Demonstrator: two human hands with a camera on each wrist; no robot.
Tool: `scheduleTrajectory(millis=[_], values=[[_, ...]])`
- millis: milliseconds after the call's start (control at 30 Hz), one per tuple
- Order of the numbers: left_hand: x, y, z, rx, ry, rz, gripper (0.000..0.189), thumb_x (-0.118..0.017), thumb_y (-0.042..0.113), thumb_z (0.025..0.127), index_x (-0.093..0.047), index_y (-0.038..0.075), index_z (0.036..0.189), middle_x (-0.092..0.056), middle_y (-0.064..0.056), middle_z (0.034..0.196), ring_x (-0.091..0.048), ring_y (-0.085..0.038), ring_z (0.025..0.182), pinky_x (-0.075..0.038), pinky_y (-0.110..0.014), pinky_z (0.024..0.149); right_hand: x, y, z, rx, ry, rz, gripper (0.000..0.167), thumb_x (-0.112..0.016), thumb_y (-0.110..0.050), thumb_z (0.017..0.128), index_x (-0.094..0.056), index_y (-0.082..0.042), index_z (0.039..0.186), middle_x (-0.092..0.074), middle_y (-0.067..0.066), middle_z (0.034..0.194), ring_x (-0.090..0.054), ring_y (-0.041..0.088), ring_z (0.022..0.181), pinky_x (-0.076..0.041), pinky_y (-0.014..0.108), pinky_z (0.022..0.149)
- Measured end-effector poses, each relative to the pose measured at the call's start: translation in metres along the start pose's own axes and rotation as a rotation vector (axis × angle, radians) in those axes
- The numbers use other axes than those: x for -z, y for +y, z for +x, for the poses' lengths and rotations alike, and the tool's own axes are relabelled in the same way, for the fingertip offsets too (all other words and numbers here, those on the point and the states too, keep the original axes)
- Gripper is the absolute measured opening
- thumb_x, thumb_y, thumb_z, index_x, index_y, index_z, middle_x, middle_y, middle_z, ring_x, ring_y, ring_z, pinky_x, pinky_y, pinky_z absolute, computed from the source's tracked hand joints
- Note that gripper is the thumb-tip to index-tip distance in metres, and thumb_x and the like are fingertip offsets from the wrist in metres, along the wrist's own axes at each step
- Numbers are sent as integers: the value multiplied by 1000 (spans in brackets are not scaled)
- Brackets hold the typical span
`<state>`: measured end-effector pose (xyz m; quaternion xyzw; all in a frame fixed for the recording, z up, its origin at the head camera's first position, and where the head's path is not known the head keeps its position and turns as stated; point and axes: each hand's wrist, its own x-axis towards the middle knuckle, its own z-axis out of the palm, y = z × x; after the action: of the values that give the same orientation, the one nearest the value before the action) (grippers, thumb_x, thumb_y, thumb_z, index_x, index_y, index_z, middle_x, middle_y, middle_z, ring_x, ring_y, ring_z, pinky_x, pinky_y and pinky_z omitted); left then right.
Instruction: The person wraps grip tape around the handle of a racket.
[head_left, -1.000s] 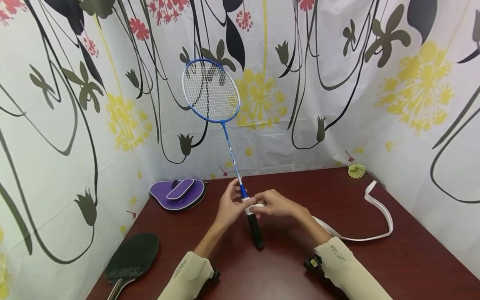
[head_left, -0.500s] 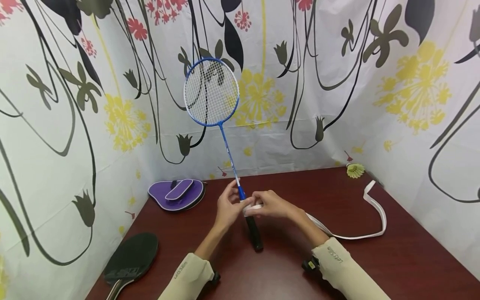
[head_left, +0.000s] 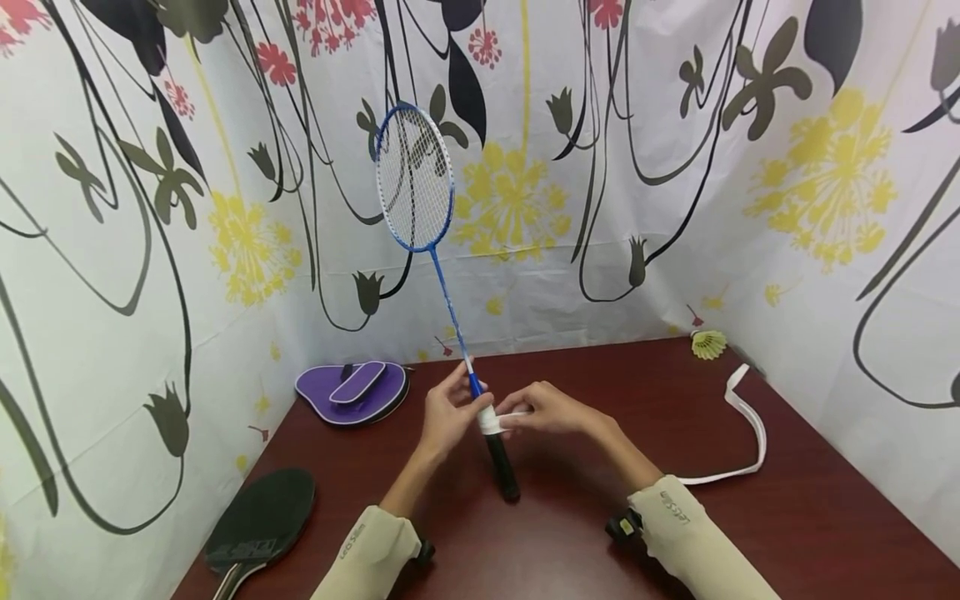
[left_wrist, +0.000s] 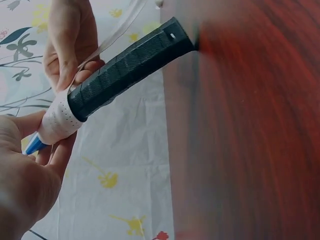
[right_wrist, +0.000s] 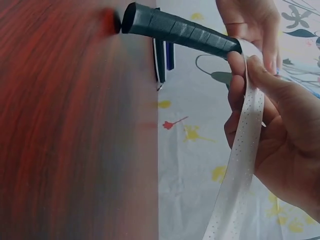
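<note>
A blue and white badminton racket (head_left: 441,283) leans upward and left, its head high and its black handle (left_wrist: 127,65) low over the table. My left hand (head_left: 448,417) holds it at the blue cone just above the handle, thumb and fingers on either side. White perforated grip tape (left_wrist: 59,120) is wound round the top of the handle, with black wrap below it. My right hand (head_left: 551,410) pinches the loose length of the grip tape (right_wrist: 245,135) close beside the handle. From there the strip trails behind my right forearm onto the table.
On the dark red table (head_left: 600,517) lie a purple paddle case (head_left: 358,392) at back left and a black table tennis paddle (head_left: 262,517) at front left. A yellow shuttlecock (head_left: 708,343) sits at the back right corner. Patterned curtains surround the table.
The racket has turned about its shaft, its head now narrower to the view and slightly further left. My right hand has drawn slightly away from the handle, and the tape's tail has shifted left.
</note>
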<state>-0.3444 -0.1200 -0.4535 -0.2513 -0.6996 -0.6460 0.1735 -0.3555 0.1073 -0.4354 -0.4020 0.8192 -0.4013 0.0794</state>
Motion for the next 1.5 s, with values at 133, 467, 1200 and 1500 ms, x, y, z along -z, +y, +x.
scheduleTrajectory(millis=[133,467,1200,1500], values=[[2,2,0,17,-66,-43,69,-78,-3,90,-52,10,153,-70,-29,105,-75,-35,95,-61,-29,82,-3,1,0,-5,3,8,28,-67,-20,103,-74,-3,124,-80,1,90,-77,35,88,-60,32,67],[6,5,0,65,-157,-155,69,-69,-7,96,-40,5,158,-66,-35,119,-72,-44,104,-59,-29,88,-5,0,3,-9,-18,-44,27,-65,-27,105,-75,-8,121,-79,5,86,-68,21,69,-47,21,60],[-3,-7,-6,185,-144,-184,63,-71,1,97,-41,10,151,-68,-28,125,-72,-21,104,-57,-64,85,-1,4,-2,-73,93,-72,23,-81,-25,93,-65,-10,100,-71,-4,79,-74,25,67,-59,29,60],[-13,-6,-8,171,2,-100,71,-83,14,90,-46,17,151,-76,-17,108,-75,-25,100,-63,-36,72,-12,0,0,-73,141,-70,30,-83,-31,91,-62,-10,97,-69,-5,69,-70,16,59,-56,28,60]])
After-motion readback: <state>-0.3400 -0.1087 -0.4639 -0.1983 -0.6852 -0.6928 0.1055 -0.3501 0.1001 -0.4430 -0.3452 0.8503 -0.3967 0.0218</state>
